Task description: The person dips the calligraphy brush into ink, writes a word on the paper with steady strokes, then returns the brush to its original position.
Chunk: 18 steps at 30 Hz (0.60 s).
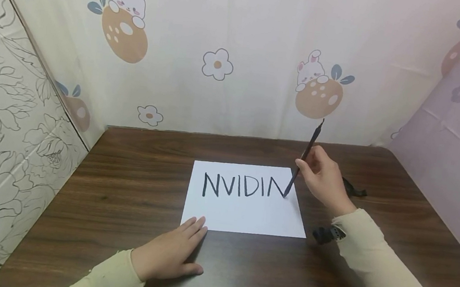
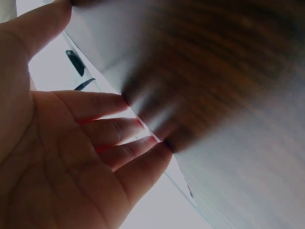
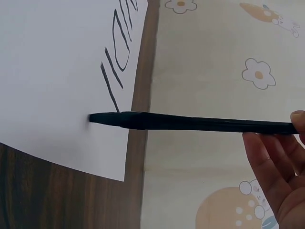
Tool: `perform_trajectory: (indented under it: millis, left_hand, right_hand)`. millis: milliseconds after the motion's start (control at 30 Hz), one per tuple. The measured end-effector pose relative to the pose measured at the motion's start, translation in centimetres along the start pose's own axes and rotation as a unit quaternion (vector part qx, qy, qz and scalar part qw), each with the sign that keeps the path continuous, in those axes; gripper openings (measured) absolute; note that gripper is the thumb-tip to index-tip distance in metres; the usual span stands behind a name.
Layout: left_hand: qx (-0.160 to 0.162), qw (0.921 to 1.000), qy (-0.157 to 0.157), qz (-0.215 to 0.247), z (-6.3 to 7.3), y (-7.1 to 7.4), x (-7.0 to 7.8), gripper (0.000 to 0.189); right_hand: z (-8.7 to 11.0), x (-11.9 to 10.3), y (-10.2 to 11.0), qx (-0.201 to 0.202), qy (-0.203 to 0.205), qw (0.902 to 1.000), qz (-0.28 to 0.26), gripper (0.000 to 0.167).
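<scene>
A white sheet of paper (image 1: 242, 218) lies on the brown table, with large black letters (image 1: 243, 186) reading "NVIDIN" across its upper half. My right hand (image 1: 323, 177) pinches a slim black writing brush (image 1: 309, 146) partway up its handle, with a small loop at the top end. The dark tip (image 3: 97, 118) meets the paper at the lower right end of the last letter. At the sheet's lower left corner, my left hand (image 1: 172, 252) lies palm down, fingertips on the paper's edge and thumb spread on the wood.
Partly hidden behind the right hand, a small black object (image 1: 355, 188) rests on the wooden table (image 1: 134, 174). A black device (image 1: 329, 234) is strapped at the right wrist. Behind the table hangs a curtain (image 1: 252, 107) printed with rabbits and flowers; patterned panels flank both sides.
</scene>
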<state>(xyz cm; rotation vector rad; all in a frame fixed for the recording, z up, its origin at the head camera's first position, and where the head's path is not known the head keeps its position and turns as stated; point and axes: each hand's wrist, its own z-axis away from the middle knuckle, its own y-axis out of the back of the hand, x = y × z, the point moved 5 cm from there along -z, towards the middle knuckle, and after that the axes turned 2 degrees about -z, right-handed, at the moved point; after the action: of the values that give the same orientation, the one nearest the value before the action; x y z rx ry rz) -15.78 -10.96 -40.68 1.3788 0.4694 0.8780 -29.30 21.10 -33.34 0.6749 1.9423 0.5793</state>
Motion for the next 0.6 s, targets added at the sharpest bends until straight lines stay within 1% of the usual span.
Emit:
perform_trajectory:
  millis: [133, 233, 300, 400, 500, 600]
  left_hand:
    - [0.000, 1.0000, 0.000, 0.000, 0.0, 0.0, 0.0, 0.081]
    - [0.002, 1.0000, -0.002, -0.002, 0.0, 0.0, 0.0, 0.081]
    - [0.004, 1.0000, -0.003, -0.004, 0.0, 0.0, 0.0, 0.081]
    - [0.005, 1.0000, -0.004, -0.004, 0.0, 0.0, 0.0, 0.081]
    - [0.005, 1.0000, -0.003, -0.003, 0.0, -0.1, -0.1, 0.081]
    - [0.005, 1.0000, -0.003, -0.002, 0.0, -0.1, -0.1, 0.081]
  right_hand:
    - [0.2, -0.1, 0.1, -0.016, -0.002, 0.9999, 0.000, 0.017]
    - [0.2, -0.3, 0.3, -0.016, -0.002, 0.9999, 0.000, 0.017]
    - [0.0, -0.4, 0.5, -0.005, 0.003, 1.0000, 0.006, 0.017]
    - [-0.4, -0.6, 1.1, 0.022, 0.007, 0.9997, -0.001, 0.018]
    - [-0.9, -0.6, 1.5, 0.043, 0.012, 0.9988, -0.019, 0.018]
    - [-1.4, -0.5, 1.3, 0.052, 0.014, 0.9977, -0.042, 0.018]
